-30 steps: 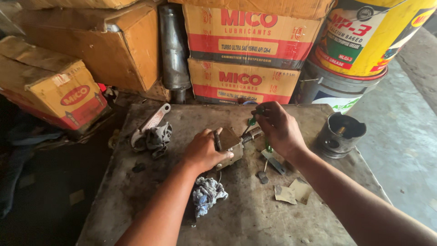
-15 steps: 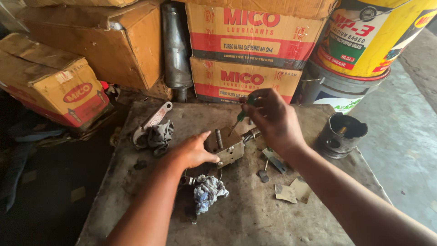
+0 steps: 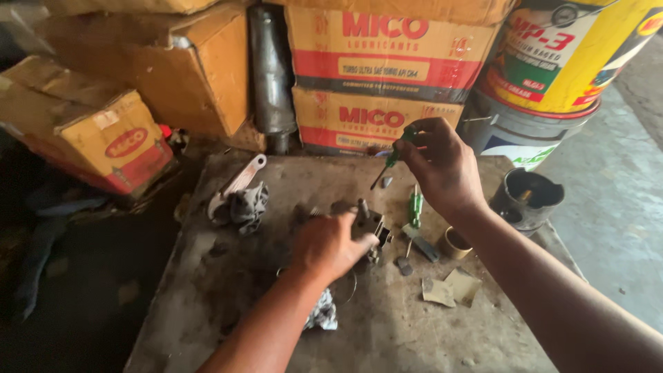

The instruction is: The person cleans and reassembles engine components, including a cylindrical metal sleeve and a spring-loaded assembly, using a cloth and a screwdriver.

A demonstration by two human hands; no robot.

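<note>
The right hand [image 3: 442, 166] was raised above the far part of the worn metal table [image 3: 228, 297], and its fingers were pinched around the handle of a small green screwdriver [image 3: 395, 155]. The long axis of this tool ran on a slant: the handle was up in the fingers, and the thin shaft pointed down and to the left of the grip, toward the table. The left hand [image 3: 330, 245] lay lower and nearer to the person, with its fingers pressed on a small grey metal part [image 3: 369, 222]; how much they closed around it could not be told, because the hand covered most of it. This part lay below the right grip and a little to its left, so the tip of the screwdriver was already turned roughly toward it, but was still apart from it. The left hand was clearly the nearer one to the part. Just under the right wrist a second green screwdriver [image 3: 415, 206] lay on the table, and a crumpled rag [image 3: 322, 314] lay beside the left forearm.
</note>
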